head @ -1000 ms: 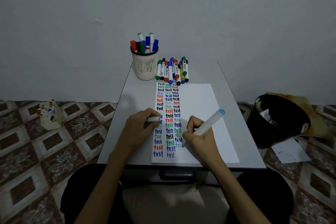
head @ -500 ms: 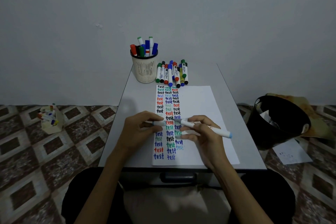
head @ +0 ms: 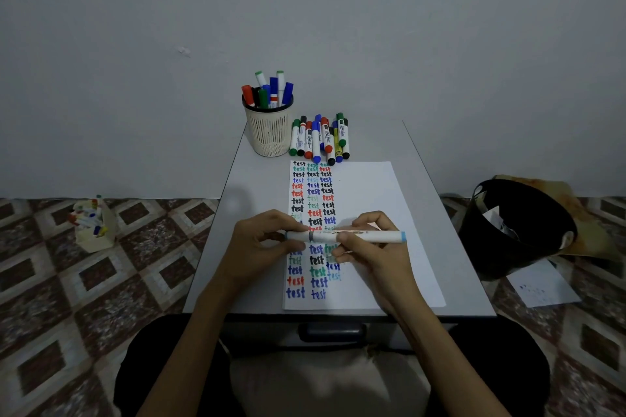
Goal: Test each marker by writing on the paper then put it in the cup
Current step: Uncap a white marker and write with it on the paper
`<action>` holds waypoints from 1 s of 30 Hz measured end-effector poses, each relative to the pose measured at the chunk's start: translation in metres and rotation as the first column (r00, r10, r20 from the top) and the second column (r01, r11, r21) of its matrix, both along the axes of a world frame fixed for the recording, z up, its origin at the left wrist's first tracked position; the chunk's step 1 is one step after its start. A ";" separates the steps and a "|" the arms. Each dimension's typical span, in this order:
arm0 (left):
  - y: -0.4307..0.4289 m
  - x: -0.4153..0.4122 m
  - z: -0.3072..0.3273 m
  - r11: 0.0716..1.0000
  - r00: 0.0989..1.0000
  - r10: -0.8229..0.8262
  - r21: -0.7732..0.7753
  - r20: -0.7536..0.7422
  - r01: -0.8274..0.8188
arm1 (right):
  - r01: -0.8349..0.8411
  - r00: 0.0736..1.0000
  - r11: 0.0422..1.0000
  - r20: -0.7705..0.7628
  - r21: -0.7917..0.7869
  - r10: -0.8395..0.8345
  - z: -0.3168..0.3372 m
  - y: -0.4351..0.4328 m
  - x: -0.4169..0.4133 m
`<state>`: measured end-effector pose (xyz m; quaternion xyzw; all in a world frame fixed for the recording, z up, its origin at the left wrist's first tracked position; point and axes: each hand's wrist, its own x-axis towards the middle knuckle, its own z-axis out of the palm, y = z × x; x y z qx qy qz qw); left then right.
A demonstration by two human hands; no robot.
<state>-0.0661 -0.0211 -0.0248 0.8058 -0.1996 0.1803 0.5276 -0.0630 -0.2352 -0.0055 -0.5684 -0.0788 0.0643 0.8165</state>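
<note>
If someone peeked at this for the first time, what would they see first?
Probably the left hand and right hand in the middle, holding a white marker level over the paper with its colourful rows of the word test. Then the cup stuffed with markers at the back of the table, with a pile of markers lying beside it.

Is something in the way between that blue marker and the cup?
Nothing visible. The left hand and right hand hold the light blue marker over the paper; only flat paper and bare table lie toward the cup. The loose markers lie to the cup's right.
</note>
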 end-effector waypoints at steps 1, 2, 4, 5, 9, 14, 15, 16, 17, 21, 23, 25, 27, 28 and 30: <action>0.001 0.000 0.000 1.000 1.000 -0.003 -0.016 -0.011 0.003 | 0.012 1.000 1.000 -0.008 -0.005 -0.012 0.001 0.000 0.000; 0.001 0.000 0.000 0.999 1.000 -0.009 -0.042 -0.025 0.007 | 0.012 1.000 1.000 -0.028 0.010 -0.012 0.002 -0.001 0.001; 0.002 -0.002 0.001 0.994 0.998 -0.017 -0.113 -0.063 0.009 | -0.041 0.994 0.993 -0.095 0.107 0.051 0.003 -0.003 0.003; 0.002 -0.003 0.001 0.989 0.997 -0.018 -0.149 -0.080 0.005 | -0.078 0.987 0.983 -0.126 0.169 0.100 0.004 -0.004 0.005; 0.003 -0.005 0.002 0.967 0.992 -0.037 -0.253 -0.123 0.004 | -0.113 0.979 0.983 -0.151 0.145 0.135 0.008 -0.010 0.009; 0.003 -0.007 0.001 0.938 0.984 -0.014 -0.343 -0.180 -0.049 | -0.024 0.998 0.970 0.047 -0.244 0.036 0.012 -0.018 0.019; 0.004 -0.007 0.001 0.936 0.984 -0.011 -0.347 -0.180 -0.053 | -0.024 0.994 0.956 0.095 -0.293 0.054 0.012 -0.018 0.020; 0.005 -0.006 0.001 0.933 0.985 -0.009 -0.357 -0.175 -0.055 | -0.028 0.988 0.946 0.133 -0.324 0.075 0.012 -0.018 0.021; 0.006 -0.006 0.002 0.933 0.986 -0.010 -0.358 -0.164 -0.050 | -0.034 0.984 0.942 0.154 -0.335 0.091 0.012 -0.017 0.021; 0.006 -0.005 0.004 0.960 0.991 0.005 -0.275 -0.137 -0.043 | -0.061 0.987 0.963 0.128 -0.263 0.098 0.004 -0.009 0.021; 0.007 -0.005 0.005 0.969 0.993 0.026 -0.243 -0.112 -0.053 | -0.063 0.990 0.971 0.105 -0.231 0.090 0.000 -0.004 0.021; 0.010 -0.003 0.004 0.975 0.995 0.035 -0.215 -0.091 -0.054 | -0.074 0.993 0.975 0.078 -0.210 0.093 -0.001 -0.002 0.022; 0.012 -0.003 0.003 0.982 0.995 0.050 -0.177 -0.081 -0.064 | -0.098 0.993 0.976 0.049 -0.195 0.109 -0.002 -0.003 0.025; 0.012 -0.002 0.002 0.984 0.995 0.063 -0.159 -0.078 -0.075 | -0.112 0.992 0.975 0.039 -0.194 0.122 -0.002 -0.003 0.026; 0.011 -0.001 0.001 0.984 0.994 0.075 -0.154 -0.078 -0.086 | -0.128 0.990 0.967 0.030 -0.221 0.137 -0.001 -0.007 0.028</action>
